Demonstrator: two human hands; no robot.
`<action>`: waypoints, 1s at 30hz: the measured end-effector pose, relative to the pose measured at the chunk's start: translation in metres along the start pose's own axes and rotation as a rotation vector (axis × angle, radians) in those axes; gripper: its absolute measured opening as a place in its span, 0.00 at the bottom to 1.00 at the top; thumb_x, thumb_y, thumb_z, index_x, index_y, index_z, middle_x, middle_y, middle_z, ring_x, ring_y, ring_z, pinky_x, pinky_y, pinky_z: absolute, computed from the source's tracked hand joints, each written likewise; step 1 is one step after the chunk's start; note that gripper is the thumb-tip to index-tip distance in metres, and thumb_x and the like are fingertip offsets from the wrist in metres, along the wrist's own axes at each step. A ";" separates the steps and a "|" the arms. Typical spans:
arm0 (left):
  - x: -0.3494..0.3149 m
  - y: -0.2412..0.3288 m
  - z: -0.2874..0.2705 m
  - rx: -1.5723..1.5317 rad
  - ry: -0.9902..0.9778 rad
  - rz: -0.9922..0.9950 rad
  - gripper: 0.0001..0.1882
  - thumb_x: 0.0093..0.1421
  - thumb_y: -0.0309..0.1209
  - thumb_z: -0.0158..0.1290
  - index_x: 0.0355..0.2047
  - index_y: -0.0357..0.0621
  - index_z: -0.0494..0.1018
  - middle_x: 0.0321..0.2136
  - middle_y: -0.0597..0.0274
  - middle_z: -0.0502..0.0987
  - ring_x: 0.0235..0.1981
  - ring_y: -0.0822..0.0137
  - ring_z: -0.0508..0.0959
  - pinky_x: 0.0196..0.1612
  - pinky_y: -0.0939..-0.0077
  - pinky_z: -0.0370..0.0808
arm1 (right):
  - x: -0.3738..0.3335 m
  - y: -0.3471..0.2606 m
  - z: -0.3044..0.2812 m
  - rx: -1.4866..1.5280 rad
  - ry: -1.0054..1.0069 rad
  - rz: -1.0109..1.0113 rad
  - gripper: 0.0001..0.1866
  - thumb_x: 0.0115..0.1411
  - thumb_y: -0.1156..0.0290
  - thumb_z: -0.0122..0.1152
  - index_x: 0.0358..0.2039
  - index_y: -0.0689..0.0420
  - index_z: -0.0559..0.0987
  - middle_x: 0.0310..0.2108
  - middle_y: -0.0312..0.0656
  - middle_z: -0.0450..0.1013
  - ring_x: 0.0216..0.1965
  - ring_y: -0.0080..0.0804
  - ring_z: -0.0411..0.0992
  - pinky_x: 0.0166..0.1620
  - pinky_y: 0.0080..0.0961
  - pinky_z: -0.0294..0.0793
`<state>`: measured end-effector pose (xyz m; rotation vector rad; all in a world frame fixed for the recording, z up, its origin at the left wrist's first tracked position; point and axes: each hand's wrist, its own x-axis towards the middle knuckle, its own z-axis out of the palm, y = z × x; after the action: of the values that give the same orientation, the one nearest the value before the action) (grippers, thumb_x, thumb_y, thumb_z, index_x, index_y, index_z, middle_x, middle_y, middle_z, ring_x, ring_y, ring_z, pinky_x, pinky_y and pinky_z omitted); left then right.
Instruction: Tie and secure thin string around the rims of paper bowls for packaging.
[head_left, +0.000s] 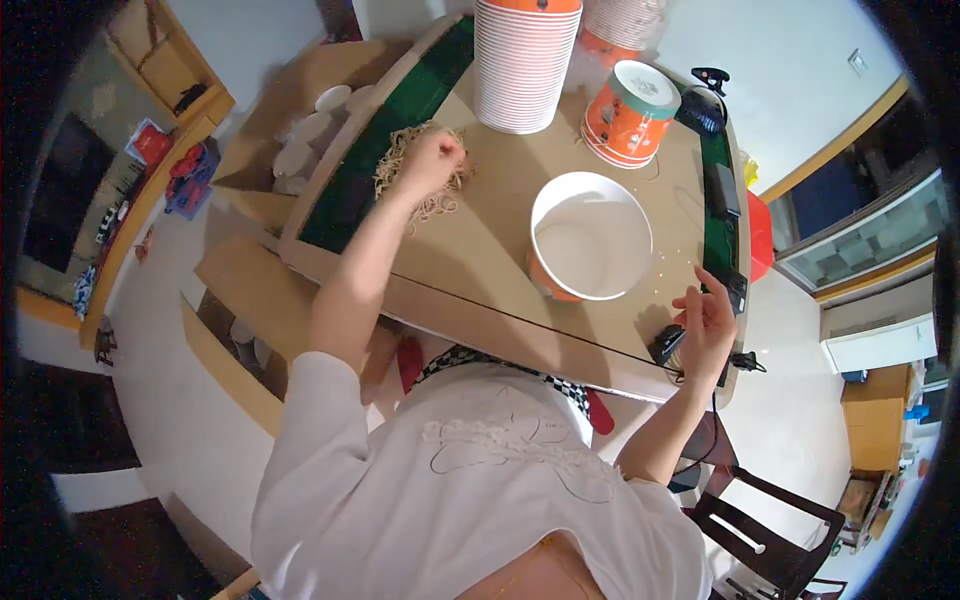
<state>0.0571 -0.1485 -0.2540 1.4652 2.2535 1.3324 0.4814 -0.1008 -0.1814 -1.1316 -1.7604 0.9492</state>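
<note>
Wht tee [470,490]; L hand [433,163] at rubber bands [394,166], R hand [707,318] nr tub [592,236].

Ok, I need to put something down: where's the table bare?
Best is the table between the bands and the open tub, down to the front edge; a narrow, speckled strip borders the tub's right. Crowded: the far side with stacks, the left with the left hand at the bands, the right edge with black gadgets by the right hand.

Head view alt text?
A person's left hand is at a pile of tan bands on a table; the right hand, seemingly empty, is near the table's right edge. Between them sits an open white-lined tub, with a tall tub stack behind.
</note>
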 end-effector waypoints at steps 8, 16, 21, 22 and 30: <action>0.059 0.140 -0.151 -0.415 0.166 -0.007 0.07 0.65 0.32 0.44 0.39 0.43 0.66 0.33 0.56 0.77 0.26 0.72 0.75 0.30 0.78 0.73 | 0.009 -0.031 -0.001 0.066 -0.054 -0.122 0.13 0.62 0.74 0.52 0.47 0.60 0.75 0.24 0.36 0.73 0.26 0.16 0.71 0.29 0.14 0.69; 0.110 0.204 -0.231 0.039 -0.077 0.167 0.05 0.64 0.27 0.41 0.34 0.38 0.64 0.24 0.55 0.75 0.24 0.67 0.76 0.25 0.76 0.74 | 0.008 -0.075 0.035 0.150 -0.198 -0.185 0.12 0.61 0.76 0.52 0.45 0.61 0.75 0.26 0.37 0.74 0.29 0.20 0.74 0.33 0.16 0.72; 0.094 0.222 -0.248 -0.184 0.196 0.266 0.06 0.64 0.27 0.43 0.35 0.35 0.64 0.24 0.54 0.75 0.21 0.67 0.76 0.23 0.77 0.74 | 0.038 -0.121 0.054 0.196 -0.314 -0.309 0.14 0.61 0.74 0.55 0.46 0.62 0.74 0.31 0.38 0.75 0.30 0.21 0.73 0.33 0.18 0.73; 0.091 0.223 -0.247 -0.156 0.156 0.206 0.06 0.64 0.27 0.43 0.35 0.35 0.65 0.24 0.53 0.75 0.21 0.67 0.76 0.23 0.76 0.75 | 0.055 -0.139 0.069 0.236 -0.338 -0.407 0.14 0.60 0.74 0.55 0.47 0.63 0.74 0.32 0.39 0.76 0.30 0.21 0.73 0.33 0.18 0.73; 0.085 0.245 -0.253 -0.285 0.126 0.319 0.07 0.62 0.26 0.44 0.31 0.33 0.68 0.23 0.53 0.76 0.21 0.65 0.77 0.25 0.75 0.76 | 0.119 -0.172 0.327 0.281 -0.433 -0.536 0.12 0.62 0.63 0.51 0.35 0.60 0.76 0.28 0.45 0.76 0.34 0.30 0.76 0.35 0.27 0.75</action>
<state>0.0410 -0.1991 0.1040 1.7236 1.8464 1.7964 0.0980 -0.0951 -0.1245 -0.2532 -2.0387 1.1029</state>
